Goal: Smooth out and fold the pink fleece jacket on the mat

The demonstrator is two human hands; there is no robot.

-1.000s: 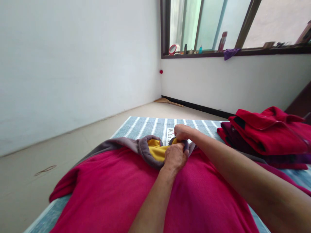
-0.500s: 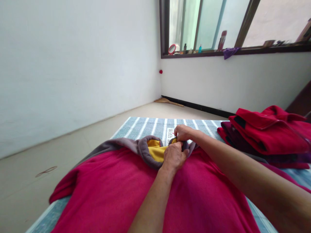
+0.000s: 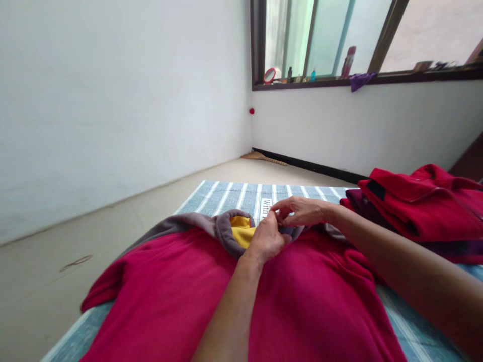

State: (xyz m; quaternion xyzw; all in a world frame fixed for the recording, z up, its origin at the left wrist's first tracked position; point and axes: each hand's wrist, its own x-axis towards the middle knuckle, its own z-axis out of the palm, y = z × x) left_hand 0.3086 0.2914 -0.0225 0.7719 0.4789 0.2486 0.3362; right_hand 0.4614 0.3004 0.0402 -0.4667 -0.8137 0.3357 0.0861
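Observation:
A crimson polo shirt (image 3: 181,291) lies spread flat on the blue striped mattress (image 3: 226,196). Its grey collar (image 3: 222,232) has a yellow lining (image 3: 241,235). My left hand (image 3: 266,241) rests at the collar opening, fingers pinched on the placket. My right hand (image 3: 302,212) meets it from the right, thumb and forefinger pinched on the same spot of the collar, the other fingers stretched out.
A pile of folded red and maroon garments (image 3: 418,206) sits on the mattress at the right. A windowsill (image 3: 339,80) with bottles, a round mirror and a purple cloth runs along the far wall. Bare floor (image 3: 56,271) lies to the left.
My right hand has lifted slightly and its fingers have stretched out, now pinching with the tips only. The shirt's right shoulder has bunched a little. The left hand stayed at the collar.

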